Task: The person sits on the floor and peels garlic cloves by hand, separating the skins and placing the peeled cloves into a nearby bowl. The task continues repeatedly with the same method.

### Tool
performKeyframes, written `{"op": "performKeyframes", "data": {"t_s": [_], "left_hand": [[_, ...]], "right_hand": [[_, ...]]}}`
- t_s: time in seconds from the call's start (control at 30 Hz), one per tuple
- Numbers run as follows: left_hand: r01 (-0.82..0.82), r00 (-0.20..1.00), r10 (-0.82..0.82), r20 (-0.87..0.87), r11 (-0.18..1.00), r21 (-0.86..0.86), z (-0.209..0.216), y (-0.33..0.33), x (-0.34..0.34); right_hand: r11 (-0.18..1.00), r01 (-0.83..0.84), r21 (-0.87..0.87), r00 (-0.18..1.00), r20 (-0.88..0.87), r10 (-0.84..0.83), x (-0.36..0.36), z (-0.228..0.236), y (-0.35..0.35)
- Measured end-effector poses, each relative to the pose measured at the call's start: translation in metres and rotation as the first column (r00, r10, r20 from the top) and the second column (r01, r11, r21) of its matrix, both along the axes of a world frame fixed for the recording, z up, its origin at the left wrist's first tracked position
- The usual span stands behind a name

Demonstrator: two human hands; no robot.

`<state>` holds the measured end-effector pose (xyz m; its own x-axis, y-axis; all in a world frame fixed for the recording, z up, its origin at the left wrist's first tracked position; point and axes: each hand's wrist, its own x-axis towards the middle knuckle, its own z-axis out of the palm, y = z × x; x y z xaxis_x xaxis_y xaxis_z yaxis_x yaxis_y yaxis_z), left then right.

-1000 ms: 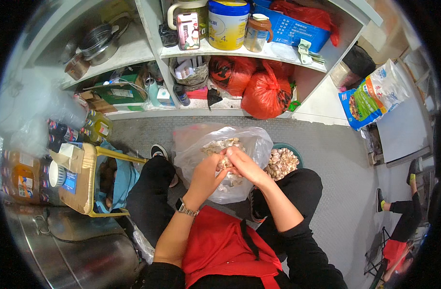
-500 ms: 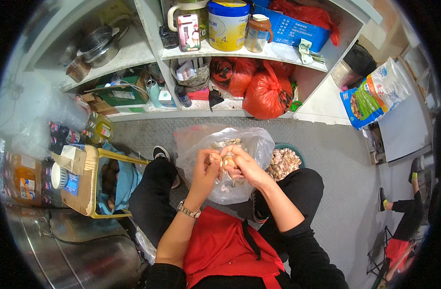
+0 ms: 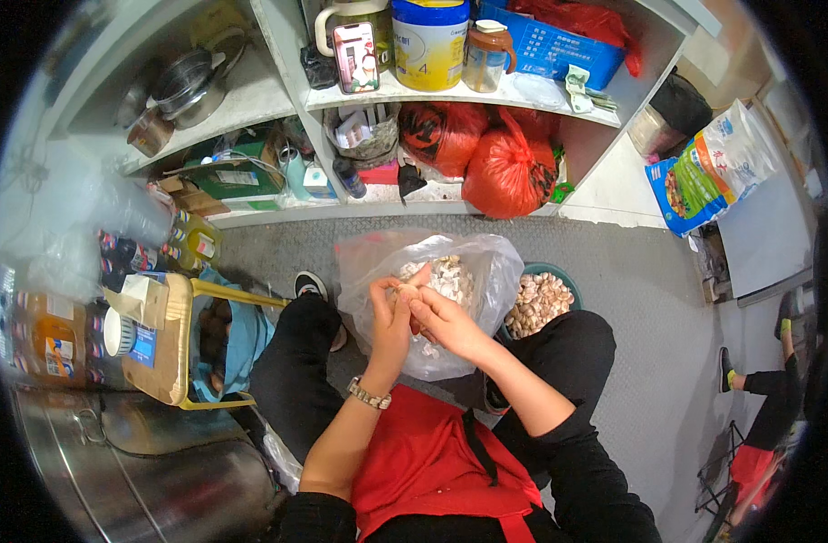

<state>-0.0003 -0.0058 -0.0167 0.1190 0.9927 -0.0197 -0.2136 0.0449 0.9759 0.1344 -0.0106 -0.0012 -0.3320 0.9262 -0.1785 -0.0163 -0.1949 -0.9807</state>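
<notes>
My left hand [image 3: 389,312], with a metal watch on its wrist, pinches a pale garlic clove [image 3: 403,289]. Pressed against it from the right, my right hand [image 3: 441,319] works at the same clove with closed fingertips. The fingers cover most of the clove. Both hands are above an opened translucent plastic bag [image 3: 364,258] between my knees. Inside the bag lie whitish garlic skins and pieces [image 3: 452,279]. Right of the bag, a green basin [image 3: 572,285] is filled with pinkish garlic cloves [image 3: 536,306], partly behind my right knee.
Shelves ahead carry a phone [image 3: 356,59], a yellow tin [image 3: 429,45] and red bags [image 3: 511,172]. At left stands a yellow-framed stool [image 3: 180,339] near drink bottles [image 3: 47,330]. A steel cabinet [image 3: 142,462] is lower left. Another person's legs [image 3: 767,394] show at far right.
My hands have come together, the right moving over against the left's fingertips. More of the garlic skins in the bag shows now. The whole view has shifted slightly.
</notes>
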Motion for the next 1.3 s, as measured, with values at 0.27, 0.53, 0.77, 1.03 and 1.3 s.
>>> {"op": "performKeyframes", "data": {"t_s": [0.27, 0.53, 0.77, 1.03, 1.3], "left_hand": [[0.043, 0.787, 0.274, -0.553, 0.87, 0.492, 0.009, 0.018, -0.006], [-0.106, 0.863, 0.159, -0.48, 0.985, 0.135, 0.0, 0.004, 0.0], [-0.042, 0.949, 0.054, -0.311, 0.998, 0.046, -0.01, -0.002, 0.002], [0.244, 0.954, -0.187, 0.232, 0.939, -0.243, 0.005, 0.001, -0.009], [0.198, 0.923, -0.037, 0.384, 0.9, -0.389, 0.006, 0.009, -0.007]], "right_hand": [[0.938, -0.105, 0.329, 0.785, 0.607, -0.125, -0.001, 0.007, 0.002], [0.932, -0.093, 0.349, 0.832, 0.541, -0.12, -0.002, 0.008, -0.003], [0.875, -0.05, 0.482, 0.827, 0.511, -0.234, -0.005, -0.01, -0.005], [0.951, 0.088, 0.298, 0.98, 0.144, -0.136, 0.001, -0.002, -0.008], [0.95, 0.042, 0.31, 0.648, 0.715, -0.262, 0.016, 0.006, 0.011]]}}
